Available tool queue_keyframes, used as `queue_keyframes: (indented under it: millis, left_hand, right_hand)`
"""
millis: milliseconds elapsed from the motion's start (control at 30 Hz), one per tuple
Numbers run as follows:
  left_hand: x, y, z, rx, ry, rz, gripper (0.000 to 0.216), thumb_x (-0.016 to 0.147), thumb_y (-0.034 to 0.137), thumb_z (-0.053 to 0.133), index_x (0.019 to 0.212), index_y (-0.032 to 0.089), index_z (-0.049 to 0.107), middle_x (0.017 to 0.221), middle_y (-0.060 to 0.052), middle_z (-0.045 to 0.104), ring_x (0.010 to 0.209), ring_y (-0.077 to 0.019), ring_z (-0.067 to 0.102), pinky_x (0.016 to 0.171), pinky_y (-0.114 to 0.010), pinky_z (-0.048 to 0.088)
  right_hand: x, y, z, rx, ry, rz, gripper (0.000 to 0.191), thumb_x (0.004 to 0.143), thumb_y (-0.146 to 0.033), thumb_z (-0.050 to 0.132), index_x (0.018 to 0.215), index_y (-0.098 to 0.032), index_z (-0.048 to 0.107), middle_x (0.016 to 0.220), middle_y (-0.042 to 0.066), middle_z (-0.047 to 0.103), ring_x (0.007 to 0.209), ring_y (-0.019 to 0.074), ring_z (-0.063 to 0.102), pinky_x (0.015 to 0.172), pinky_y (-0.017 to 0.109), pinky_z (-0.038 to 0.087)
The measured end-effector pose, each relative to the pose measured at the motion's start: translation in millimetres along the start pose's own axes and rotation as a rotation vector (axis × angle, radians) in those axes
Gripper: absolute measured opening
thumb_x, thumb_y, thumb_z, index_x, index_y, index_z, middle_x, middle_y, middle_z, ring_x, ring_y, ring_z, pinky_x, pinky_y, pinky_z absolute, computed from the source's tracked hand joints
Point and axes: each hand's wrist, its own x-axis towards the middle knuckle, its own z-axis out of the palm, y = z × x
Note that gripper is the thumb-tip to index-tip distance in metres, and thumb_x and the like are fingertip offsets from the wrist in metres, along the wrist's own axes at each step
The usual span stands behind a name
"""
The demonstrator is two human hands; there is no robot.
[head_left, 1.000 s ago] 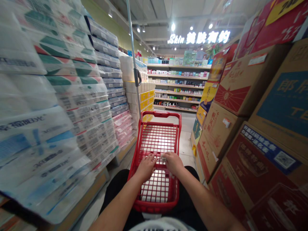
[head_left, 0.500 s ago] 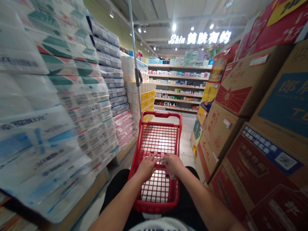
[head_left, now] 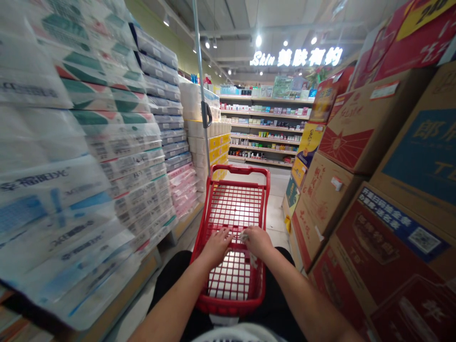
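Note:
A red shopping cart (head_left: 235,204) stands in front of me in a store aisle, its wire basket bare. My left hand (head_left: 216,246) rests on the cart's handle bar with the fingers curled over it. My right hand (head_left: 257,241) grips the same bar just to the right and also pinches a small crumpled white paper (head_left: 243,235) against it. A thin metal pole (head_left: 201,90) rises from the cart's left front corner.
Stacked packs of tissue paper (head_left: 107,142) wall the left side on low pallets. Cardboard cartons (head_left: 359,166) are piled high on the right. Shelves of small goods (head_left: 263,137) cross the far end under a lit sign (head_left: 295,57). The grey floor (head_left: 276,209) runs ahead.
The cart and I have crept slightly forward down the aisle. Both hands stay on the handle as before.

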Motion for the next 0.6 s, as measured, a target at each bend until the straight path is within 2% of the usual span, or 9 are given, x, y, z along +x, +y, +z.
queue_keyframes:
  millis: [200,367,600]
  left_hand:
    - [9,-10,9,-0.013,0.008,0.032,0.052,0.087,0.024,0.057,0.138,0.026,0.048,0.152,-0.011,0.04,0.14,-0.0307,0.035,0.11,-0.052,0.035]
    - [17,-18,10,-0.027,0.013,0.049,0.049,0.089,0.026,0.057,0.137,0.025,0.05,0.15,-0.011,0.043,0.14,-0.0319,0.036,0.109,-0.053,0.036]
    - [25,-37,21,-0.062,0.099,0.106,0.039,0.092,0.018,0.048,0.129,0.025,0.056,0.148,-0.01,0.047,0.136,-0.0255,0.043,0.105,-0.049,0.043]
  right_hand:
    - [8,6,4,-0.021,0.017,0.008,0.021,0.086,-0.019,0.054,0.098,-0.023,0.071,0.104,0.005,0.068,0.096,0.0194,0.059,0.075,0.027,0.04]
    - [19,10,9,-0.047,0.026,0.011,0.024,0.082,-0.013,0.056,0.098,-0.024,0.071,0.104,0.005,0.068,0.094,0.0195,0.059,0.074,0.027,0.039]
    - [33,7,13,-0.024,0.022,0.008,0.029,0.081,-0.01,0.057,0.103,-0.024,0.07,0.108,0.004,0.068,0.096,0.02,0.058,0.077,0.027,0.039]
